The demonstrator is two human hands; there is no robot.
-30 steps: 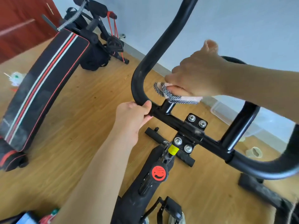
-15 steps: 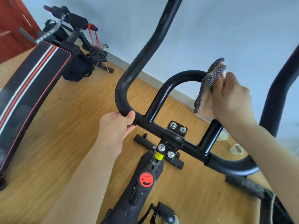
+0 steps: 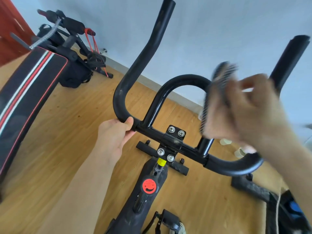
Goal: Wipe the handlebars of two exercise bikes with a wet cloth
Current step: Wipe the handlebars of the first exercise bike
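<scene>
The black handlebars [image 3: 145, 53] of the exercise bike fill the middle of the head view, with an inner loop [image 3: 184, 80] and a right horn [image 3: 287, 61]. My left hand [image 3: 116, 134] grips the bend of the left bar near the crossbar. My right hand [image 3: 249, 112], blurred by motion, holds a checkered wet cloth [image 3: 217, 92] against the right side of the inner loop. The cloth hides that part of the loop.
A black bench with red and white stripes [image 3: 28, 92] lies at the left, with a spring frame and red bands [image 3: 91, 41] behind it. The bike's red knob [image 3: 149, 186] sits below the clamp. Tape rolls [image 3: 239, 152] lie on the wooden floor. Another machine's base [image 3: 253, 186] stands at right.
My right hand has carried the cloth from the loop's left foot over to its right side and is sliding down it. My left hand has kept its grip.
</scene>
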